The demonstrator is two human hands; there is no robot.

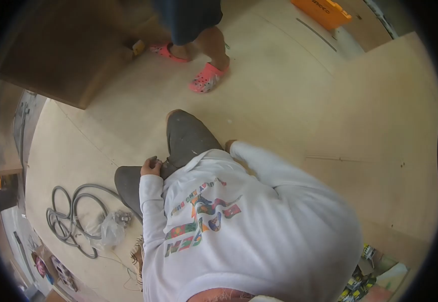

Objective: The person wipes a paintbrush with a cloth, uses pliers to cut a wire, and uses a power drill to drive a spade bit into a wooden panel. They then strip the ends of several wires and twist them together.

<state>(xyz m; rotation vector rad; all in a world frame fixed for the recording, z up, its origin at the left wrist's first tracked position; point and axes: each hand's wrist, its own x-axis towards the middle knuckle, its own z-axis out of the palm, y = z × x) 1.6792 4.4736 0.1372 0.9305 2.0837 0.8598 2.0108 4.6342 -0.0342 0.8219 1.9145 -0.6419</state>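
Observation:
My left hand (151,166) rests by my left thigh, its fingers curled in. Something small and dark shows at the fingertips, too small to name. My right hand (230,145) is down beside my right thigh, close to the floor. Only a little of it shows past the white sleeve (259,160), and its fingers are hidden. My grey trousers (191,133) are bent at the knees, and my white printed shirt (259,226) fills the lower middle.
Another person in pink clogs (207,78) stands ahead. Left lie a coiled grey hose (73,214) and a clear plastic bag (112,230). A brown wooden panel (53,55) is at upper left, an orange box (322,12) at upper right, yellow-black items (357,284) at lower right.

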